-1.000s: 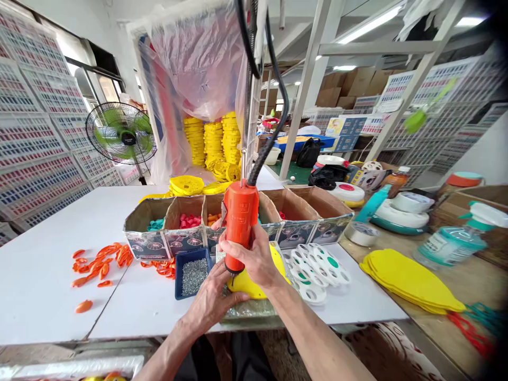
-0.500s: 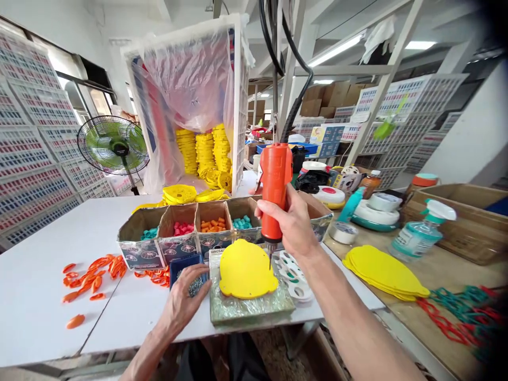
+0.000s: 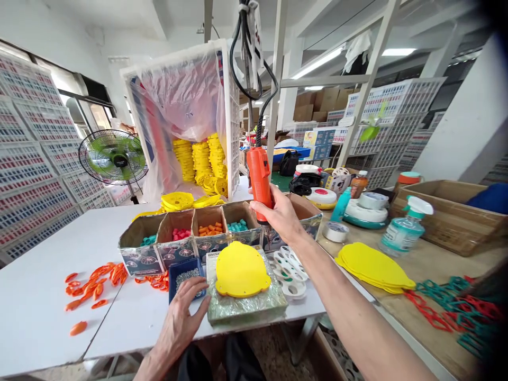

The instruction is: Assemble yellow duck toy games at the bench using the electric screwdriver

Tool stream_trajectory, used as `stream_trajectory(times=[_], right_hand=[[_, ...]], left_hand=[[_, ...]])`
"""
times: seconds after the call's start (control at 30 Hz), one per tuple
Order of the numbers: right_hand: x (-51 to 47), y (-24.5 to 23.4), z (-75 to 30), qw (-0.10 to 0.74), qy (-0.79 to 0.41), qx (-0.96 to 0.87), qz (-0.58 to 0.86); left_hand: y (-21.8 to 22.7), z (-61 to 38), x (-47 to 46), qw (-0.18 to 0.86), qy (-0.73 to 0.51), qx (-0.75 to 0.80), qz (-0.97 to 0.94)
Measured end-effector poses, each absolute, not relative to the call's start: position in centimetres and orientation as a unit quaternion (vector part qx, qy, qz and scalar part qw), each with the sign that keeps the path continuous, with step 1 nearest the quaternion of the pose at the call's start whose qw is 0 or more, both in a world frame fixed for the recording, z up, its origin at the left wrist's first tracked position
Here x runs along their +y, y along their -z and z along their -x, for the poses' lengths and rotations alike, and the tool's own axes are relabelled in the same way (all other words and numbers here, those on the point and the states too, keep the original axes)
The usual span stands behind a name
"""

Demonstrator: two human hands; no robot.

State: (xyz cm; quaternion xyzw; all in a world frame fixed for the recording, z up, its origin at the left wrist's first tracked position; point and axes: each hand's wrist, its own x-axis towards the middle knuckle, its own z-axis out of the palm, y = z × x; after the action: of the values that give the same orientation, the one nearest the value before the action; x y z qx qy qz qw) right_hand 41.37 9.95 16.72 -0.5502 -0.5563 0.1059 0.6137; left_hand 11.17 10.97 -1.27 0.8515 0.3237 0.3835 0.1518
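My right hand (image 3: 282, 214) grips an orange electric screwdriver (image 3: 260, 180), which hangs tip down from a cable behind the yellow piece. Its bit is over the area between the yellow piece and the white parts, apart from the yellow piece. A flat yellow plastic piece (image 3: 243, 270) with small holes at its edge lies on a plastic-wrapped block (image 3: 248, 312). My left hand (image 3: 183, 309) rests beside the block, thumb apart from the fingers, with fingertips at the rim of a blue tray (image 3: 173, 283) of small screws (image 3: 187, 276). Nothing shows in its fingers.
A divided cardboard box (image 3: 141, 259) behind holds teal, pink and orange pegs. Loose orange parts (image 3: 97, 280) lie at left. White parts with holes (image 3: 292, 288) sit right of the block. Further right are stacked yellow pieces (image 3: 373, 267), a spray bottle (image 3: 405, 233) and tape (image 3: 335, 232).
The screwdriver has moved up and away from the yellow piece's right edge, and now tilts. My left hand has drawn slightly back from the screw tray. The whole view has shifted a little.
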Motion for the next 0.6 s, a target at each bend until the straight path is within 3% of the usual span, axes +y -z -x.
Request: stream_trajectory(times=[0.37, 0.6], right_hand=[[10.7, -17.3, -40.1, 0.63, -0.145, -0.543, 0.535], [11.1, -16.9, -40.0, 0.622, -0.14, -0.55, 0.539]], left_hand=[[-1.2, -18.9, 9.9, 0.124, -0.206, 0.304, -0.922], [-0.6, -19.2, 10.7, 0.152, -0.201, 0.301, -0.92]])
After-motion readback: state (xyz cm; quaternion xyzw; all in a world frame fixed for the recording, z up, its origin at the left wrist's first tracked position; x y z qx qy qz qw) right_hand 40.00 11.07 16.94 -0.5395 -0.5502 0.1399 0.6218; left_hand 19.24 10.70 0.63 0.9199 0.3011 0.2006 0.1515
